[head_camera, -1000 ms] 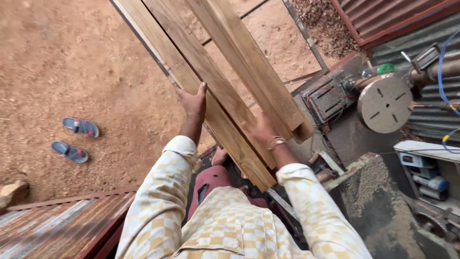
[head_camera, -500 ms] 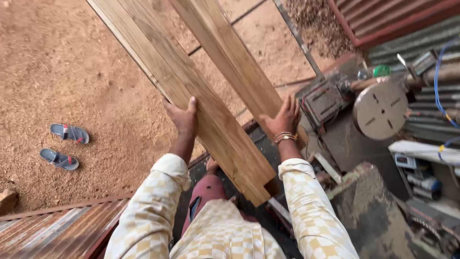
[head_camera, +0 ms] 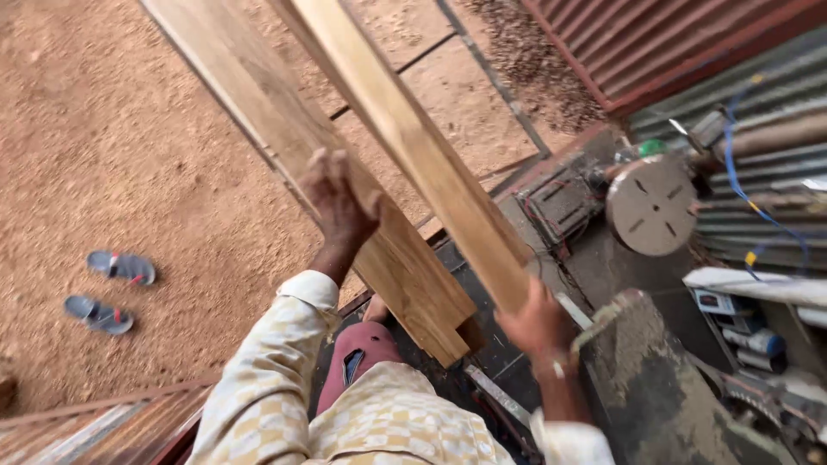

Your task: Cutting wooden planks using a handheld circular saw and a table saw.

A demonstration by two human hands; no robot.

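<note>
Head view, left hand (head_camera: 338,200) fingers clasping wide plank (head_camera: 284,146), right hand (head_camera: 538,323) gripping narrow plank (head_camera: 405,138), two sandals (head_camera: 110,288)

Two hands: left hand (head_camera: 338,200) at the centre, right hand (head_camera: 536,320) at four o'clock. At least two planks, one wide (head_camera: 293,146), one narrow (head_camera: 405,138); more beneath cannot be counted. Two sandals (head_camera: 110,289) at nine o'clock. One round disc (head_camera: 650,205) at three o'clock.
</note>
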